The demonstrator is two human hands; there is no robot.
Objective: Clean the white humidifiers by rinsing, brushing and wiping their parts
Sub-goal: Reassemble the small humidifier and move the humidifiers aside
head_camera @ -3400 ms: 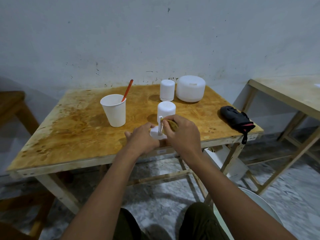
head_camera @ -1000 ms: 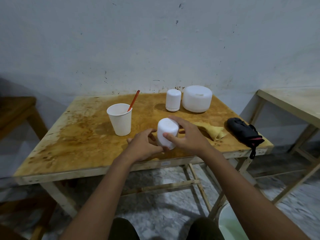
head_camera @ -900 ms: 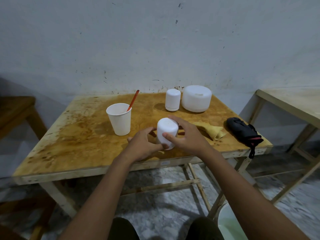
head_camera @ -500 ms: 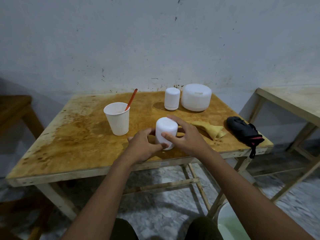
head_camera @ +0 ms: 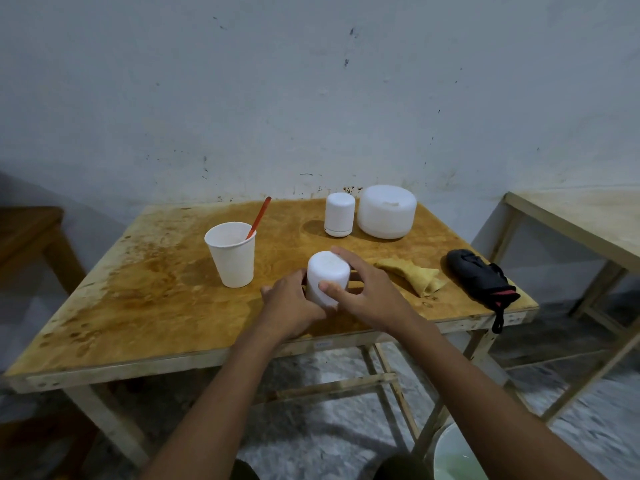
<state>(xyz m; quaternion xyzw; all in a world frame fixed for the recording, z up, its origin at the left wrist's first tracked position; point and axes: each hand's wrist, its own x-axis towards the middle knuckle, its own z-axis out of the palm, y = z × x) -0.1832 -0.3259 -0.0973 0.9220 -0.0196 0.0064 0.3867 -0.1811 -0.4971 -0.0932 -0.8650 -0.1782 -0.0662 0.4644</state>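
Note:
A small white humidifier (head_camera: 327,273) stands near the front edge of the stained wooden table (head_camera: 145,299). My right hand (head_camera: 363,296) grips its upper body, thumb on the near side and fingers over the top. Low on its left side my left hand (head_camera: 289,304) holds its base, which is hidden behind my fingers. A yellow cloth (head_camera: 412,277) lies crumpled just right of my right hand. At the back stand another small white humidifier (head_camera: 339,214) and a wide round white humidifier (head_camera: 386,211).
A white paper cup (head_camera: 231,254) with a red-handled brush (head_camera: 258,218) in it stands left of my hands. A black pouch (head_camera: 479,275) lies at the table's right edge. A second table (head_camera: 581,223) is at the right, a white bucket (head_camera: 450,455) on the floor.
Earlier my right hand wiped the humidifier's base with the yellow cloth. The cloth now lies on the table, and both hands hold the white body set over the base.

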